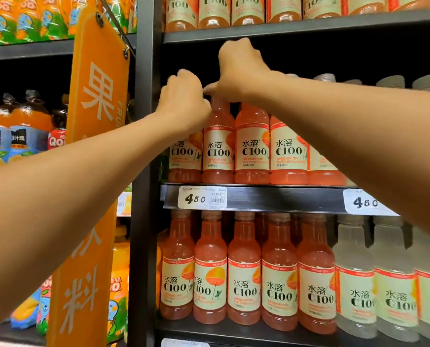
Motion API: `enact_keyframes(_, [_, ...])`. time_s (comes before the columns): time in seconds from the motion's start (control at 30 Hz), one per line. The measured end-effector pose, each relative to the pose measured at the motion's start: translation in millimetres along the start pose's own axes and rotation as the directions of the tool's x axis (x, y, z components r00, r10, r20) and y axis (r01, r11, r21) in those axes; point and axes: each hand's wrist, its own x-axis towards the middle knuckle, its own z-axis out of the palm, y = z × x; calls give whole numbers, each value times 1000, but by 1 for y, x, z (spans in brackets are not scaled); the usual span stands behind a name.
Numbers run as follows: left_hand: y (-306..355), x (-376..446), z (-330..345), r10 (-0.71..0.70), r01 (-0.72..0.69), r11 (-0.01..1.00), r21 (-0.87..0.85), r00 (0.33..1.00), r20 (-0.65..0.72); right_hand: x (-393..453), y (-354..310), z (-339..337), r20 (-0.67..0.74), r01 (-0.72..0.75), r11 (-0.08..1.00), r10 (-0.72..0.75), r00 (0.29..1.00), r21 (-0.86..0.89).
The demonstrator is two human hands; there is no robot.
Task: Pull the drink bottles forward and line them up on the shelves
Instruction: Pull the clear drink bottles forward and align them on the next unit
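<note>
A row of pink C100 drink bottles (252,149) stands at the front of the middle shelf (279,199). My left hand (184,96) is curled over the top of the leftmost bottle (185,156), whose cap it hides. My right hand (239,68) grips the cap of the second bottle (217,146), thumb pointing left toward the other hand. Both hands nearly touch. More pink bottles (244,269) line the shelf below, with pale clear C100 bottles (354,279) to their right.
A black upright post (144,121) bounds the bay on the left. An orange hanging sign (93,146) covers part of the neighbouring bay of orange juice bottles (28,126). Another pink row (214,11) fills the shelf above. Price tags (201,197) read 4.50.
</note>
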Motion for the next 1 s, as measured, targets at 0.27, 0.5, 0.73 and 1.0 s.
enact_keyframes(0.27, [30,-10,6,3,-28,936,-351,997,-72,-59,55,-76,-55,14,999,-16,998,-43])
enact_keyframes(0.5, [88,-44,24,-68,53,853,-518,998,-10,-126,155,-145,15,-164,983,163,986,83])
enact_keyframes(0.73, [162,-74,40,-97,88,838,-538,995,10,-174,247,-181,105,-284,912,264,959,295])
enact_keyframes(1.0, [235,-82,52,-54,93,888,-451,994,99,-202,313,-184,119,-288,887,263,958,360])
